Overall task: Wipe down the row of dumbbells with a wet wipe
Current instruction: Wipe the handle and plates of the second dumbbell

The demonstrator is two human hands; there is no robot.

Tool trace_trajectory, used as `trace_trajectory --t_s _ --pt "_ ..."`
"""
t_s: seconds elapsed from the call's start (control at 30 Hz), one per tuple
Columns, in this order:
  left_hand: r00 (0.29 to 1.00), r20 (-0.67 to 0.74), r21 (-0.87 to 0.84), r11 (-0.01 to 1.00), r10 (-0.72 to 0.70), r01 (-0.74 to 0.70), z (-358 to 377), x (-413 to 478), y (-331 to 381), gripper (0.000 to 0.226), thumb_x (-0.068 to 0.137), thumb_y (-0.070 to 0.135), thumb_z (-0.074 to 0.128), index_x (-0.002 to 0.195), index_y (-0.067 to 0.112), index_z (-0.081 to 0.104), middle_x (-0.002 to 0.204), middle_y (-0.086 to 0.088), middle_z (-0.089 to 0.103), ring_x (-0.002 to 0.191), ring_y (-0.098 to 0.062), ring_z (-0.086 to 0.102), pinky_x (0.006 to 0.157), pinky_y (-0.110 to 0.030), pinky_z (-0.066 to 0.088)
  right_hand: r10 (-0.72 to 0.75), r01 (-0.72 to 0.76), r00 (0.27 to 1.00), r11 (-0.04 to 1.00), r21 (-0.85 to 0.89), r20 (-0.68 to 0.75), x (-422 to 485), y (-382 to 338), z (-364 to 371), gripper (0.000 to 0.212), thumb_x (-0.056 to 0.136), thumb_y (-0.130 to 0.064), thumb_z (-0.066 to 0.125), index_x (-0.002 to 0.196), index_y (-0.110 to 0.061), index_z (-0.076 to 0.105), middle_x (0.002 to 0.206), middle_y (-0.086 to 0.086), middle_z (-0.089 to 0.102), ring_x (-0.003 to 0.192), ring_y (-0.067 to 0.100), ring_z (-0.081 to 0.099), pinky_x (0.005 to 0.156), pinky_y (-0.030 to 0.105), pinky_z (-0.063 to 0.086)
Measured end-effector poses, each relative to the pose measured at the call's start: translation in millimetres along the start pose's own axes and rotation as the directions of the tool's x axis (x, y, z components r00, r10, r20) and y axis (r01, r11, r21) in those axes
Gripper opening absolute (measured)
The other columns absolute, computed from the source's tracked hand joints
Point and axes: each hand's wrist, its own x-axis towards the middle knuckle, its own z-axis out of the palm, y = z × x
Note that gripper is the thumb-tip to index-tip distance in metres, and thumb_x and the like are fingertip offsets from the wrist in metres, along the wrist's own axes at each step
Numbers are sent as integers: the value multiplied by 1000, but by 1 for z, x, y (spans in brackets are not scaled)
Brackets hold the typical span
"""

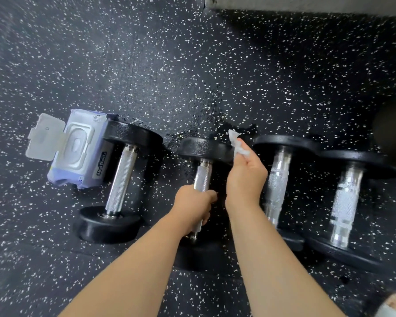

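- Right fingers [246, 154] pinched a crumpled wet wipe [237, 143], and the right hand [245, 179] was held up with the palm facing left.
- Left fingers [208, 196] were clenched round the near half of the handle of the second dumbbell [203, 172], with the left hand [192, 207] wrapped over it from the left.
- Key relation: the wipe sat just right of that dumbbell's far head, at its edge. I could not tell whether it touched. The bare far part of the handle lay just left of and nearer than the wipe.
- The dumbbell's long axis ran near to far. The right hand was the nearer one to the far head and the bare handle, while the left hand covered the near end.
- I could not tell whether the second dumbbell was lifted or resting, as its near head was in shadow under the forearm.
- The first dumbbell [121, 179] lay to the left, the third dumbbell [277, 179] and fourth dumbbell [345, 202] to the right. All were on the speckled floor [192, 65], roughly parallel, and no hand was on them.
- The wipe pack [78, 154] lay against the left side of the first dumbbell's far head, its lid [45, 137] flipped open to the left. No wipe poked out, and the contents could not be seen.
- Likely step: steady with the left hand and wipe the far head or handle with the right.
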Motion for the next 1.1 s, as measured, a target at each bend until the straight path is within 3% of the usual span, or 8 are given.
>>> trace_trajectory --t_s 0.13,0.27,0.5,0.6,0.67,0.77,1.0,1.1 --pt "993 -106 79 996 58 -49 -3 2 -1 22 79 16 65 67 8 48 52 -4 47 43 -20 44 45 -32 43 159 -163 986 981 106 40 0 -6 2 43 94 -3 46 85 -34 75 104 -11 69 107 9 60 105 31 41" --pt "905 -318 473 875 283 -107 -3 -9 4 23 90 33 55 91 11 47 79 1 52 76 -24 51 64 -33 37 -78 101 987 982 -158 144 -32 -8 9 40 99 -9 41 136 -19 50 142 -10 47 128 -2 41 107 7 28" --pt "912 -315 298 940 264 -169 -18 0 1 25 85 22 58 66 14 44 66 -1 50 56 -17 38 55 -28 33 -312 377 919 873 -308 240 -41 6 18 43 99 -8 41 140 -19 45 153 -1 31 139 1 25 111 6 18" --pt "914 -276 293 931 299 -216 -13 -9 -3 31 80 25 65 61 16 42 59 1 48 51 -15 38 51 -27 34 -177 198 975 966 -167 135 -25 5 12 38 97 -11 43 133 -17 56 134 -8 54 122 1 49 106 20 38" --pt "920 -235 267 931 314 -249 -13 -11 -4 35 79 26 68 60 15 41 56 1 47 50 -16 40 51 -27 36 44 -57 991 993 102 127 -14 0 5 32 96 -10 43 119 -16 64 94 -8 63 84 3 56 76 17 46" --pt "926 -190 220 934 325 -283 -12 -13 -2 34 79 26 67 60 14 42 55 -2 47 51 -19 41 51 -31 39 392 -460 888 774 435 242 -3 -13 -5 26 96 1 40 87 -7 63 64 0 62 64 13 56 52 19 48" --pt "933 -216 153 954 288 -259 -9 -14 11 31 78 18 63 59 14 39 52 0 44 47 -16 38 46 -27 35 91 -126 981 971 204 171 -38 -27 0 35 98 -14 46 132 -18 54 131 5 59 124 13 53 110 38 36" --pt "950 -182 80 967 255 -244 -10 -16 11 33 79 14 63 57 14 38 47 1 41 40 -13 34 41 -23 33 -71 58 971 996 65 229 -42 -20 1 32 96 -25 46 124 -37 56 119 -15 57 116 3 53 111 30 34"
